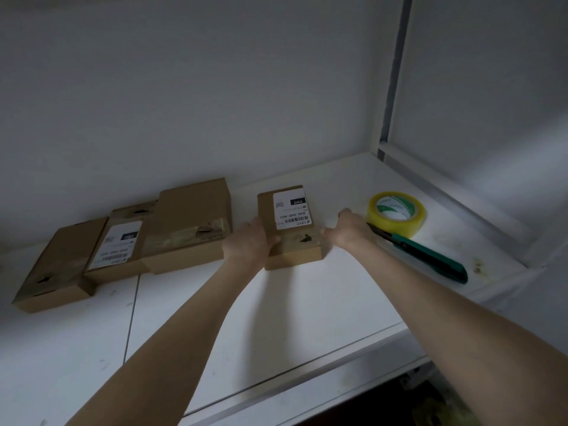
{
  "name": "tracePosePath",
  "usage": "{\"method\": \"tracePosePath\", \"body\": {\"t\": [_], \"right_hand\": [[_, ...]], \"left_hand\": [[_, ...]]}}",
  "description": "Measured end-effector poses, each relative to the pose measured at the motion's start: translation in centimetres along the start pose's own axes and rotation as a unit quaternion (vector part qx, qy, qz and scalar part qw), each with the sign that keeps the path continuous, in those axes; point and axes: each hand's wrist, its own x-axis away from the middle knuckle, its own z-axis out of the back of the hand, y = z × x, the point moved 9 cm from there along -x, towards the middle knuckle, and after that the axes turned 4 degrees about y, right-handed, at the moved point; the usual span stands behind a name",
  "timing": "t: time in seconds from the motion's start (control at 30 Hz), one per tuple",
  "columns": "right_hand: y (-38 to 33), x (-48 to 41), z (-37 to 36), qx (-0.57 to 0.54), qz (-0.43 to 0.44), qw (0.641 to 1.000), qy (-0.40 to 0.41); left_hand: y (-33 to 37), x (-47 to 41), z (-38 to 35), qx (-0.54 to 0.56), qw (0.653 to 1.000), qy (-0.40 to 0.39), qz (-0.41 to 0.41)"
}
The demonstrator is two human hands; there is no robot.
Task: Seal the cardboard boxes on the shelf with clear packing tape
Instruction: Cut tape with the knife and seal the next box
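Note:
A small cardboard box (289, 238) with a white shipping label lies on the white shelf (276, 309). My left hand (246, 242) grips its left side, thumb on top. My right hand (349, 230) touches its right side; the fingers are hidden behind the hand. A roll of clear packing tape (397, 213) with a green-and-white core lies flat to the right. A green utility knife (427, 256) lies in front of the roll, its near end under my right wrist. Three more cardboard boxes sit to the left: a plain one (190, 229), a labelled one (118, 247) and a plain one (50, 269).
The shelf has a white back wall and a grey upright post (395, 72) at the back right corner. A raised rim (455, 195) runs along the right edge. The front edge (307, 382) drops off below my forearms.

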Motion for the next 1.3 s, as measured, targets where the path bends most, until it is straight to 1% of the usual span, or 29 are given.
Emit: {"method": "tracePosePath", "body": {"t": [0.03,0.07,0.1,0.13,0.17,0.2,0.23,0.27,0.33,0.43,0.5,0.57,0.6,0.67,0.73,0.77,0.8,0.9,0.97,1.0,1.07,1.1,1.17,1.2,1.23,1.3], "right_hand": [[-0.4,0.4,1.1,0.046,0.028,0.998,0.037],[-1.2,1.0,2.1,0.076,0.084,0.99,0.08],[-2.6,1.9,2.7,0.085,0.166,0.976,0.115],[-4.0,3.1,2.5,0.082,0.256,0.955,0.123],[-5.1,4.4,1.5,0.091,0.329,0.935,0.099],[-5.6,5.4,0.0,0.119,0.369,0.92,0.061],[-5.6,6.1,-1.8,0.16,0.379,0.911,0.024],[-5.1,6.4,-3.2,0.195,0.371,0.908,-0.002],[-4.0,6.4,-4.6,0.219,0.349,0.911,-0.013],[-3.4,6.5,-4.7,0.202,0.334,0.92,0.0],[-3.5,6.5,-4.8,0.194,0.328,0.924,-0.001],[-3.6,6.6,-5.0,0.164,0.316,0.934,-0.025],[-3.7,6.4,-5.1,0.137,0.305,0.941,-0.047],[-3.8,6.0,-5.2,0.042,0.27,0.958,-0.083],[-3.9,5.5,-4.9,-0.079,0.224,0.968,-0.082],[-3.6,5.3,-4.7,-0.133,0.192,0.969,-0.082],[-3.3,5.2,-4.9,-0.186,0.158,0.966,-0.086],[-2.6,4.9,-5.7,-0.328,0.064,0.937,-0.104],[-2.0,4.6,-6.6,-0.387,0.018,0.913,-0.129],[-1.9,4.3,-6.9,-0.411,0.006,0.901,-0.138],[-1.9,4.0,-6.4,-0.439,-0.002,0.888,-0.138],[-1.9,3.9,-5.9,-0.437,-0.003,0.892,-0.12],[-1.8,3.8,-5.6,-0.416,-0.003,0.906,-0.082],[-1.9,4.0,-5.8,-0.407,0.001,0.91,-0.077],[-2.0,4.3,-6.3,-0.406,0.005,0.91,-0.081],[-2.0,4.3,-6.9,-0.418,-0.003,0.904,-0.088]], "left_hand": [[0.8,0.5,1.4,0.009,0.994,0.096,-0.052],[1.7,1.4,2.3,0.024,0.981,0.158,-0.111],[2.8,2.4,2.7,0.044,0.963,0.202,-0.174],[3.9,3.1,2.2,0.065,0.95,0.203,-0.228],[4.9,3.6,1.2,0.077,0.948,0.166,-0.261],[5.7,4.0,0.0,0.076,0.952,0.115,-0.274],[6.3,4.4,-0.9,0.059,0.957,0.068,-0.276],[6.5,4.6,-2.0,0.036,0.961,0.03,-0.271],[6.6,4.7,-3.1,0.021,0.964,0.007,-0.266],[5.9,4.6,-3.4,0.044,0.969,0.004,-0.245],[4.9,4.4,-3.8,0.052,0.979,-0.007,-0.198],[4.1,4.2,-4.3,0.045,0.987,-0.023,-0.155],[4.1,4.2,-4.5,0.058,0.987,-0.037,-0.143],[4.1,4.2,-4.3,0.117,0.985,-0.058,-0.116],[3.8,3.8,-4.0,0.168,0.98,-0.061,-0.092],[3.9,3.7,-4.0,0.163,0.98,-0.06,-0.093],[3.9,3.8,-4.2,0.145,0.983,-0.058,-0.099],[4.1,4.1,-4.7,0.114,0.985,-0.064,-0.109],[4.3,4.1,-4.7,0.124,0.984,-0.068,-0.107],[4.3,4.0,-4.5,0.148,0.981,-0.068,-0.103],[3.7,3.6,-4.2,0.259,0.962,-0.062,-0.066],[2.9,3.4,-4.1,0.332,0.942,-0.052,-0.021],[1.0,3.3,-4.6,0.449,0.889,-0.026,0.088],[0.5,3.5,-5.1,0.482,0.866,-0.024,0.129],[0.2,3.8,-5.6,0.499,0.851,-0.034,0.157],[0.0,4.0,-5.9,0.536,0.822,-0.039,0.186]]}}
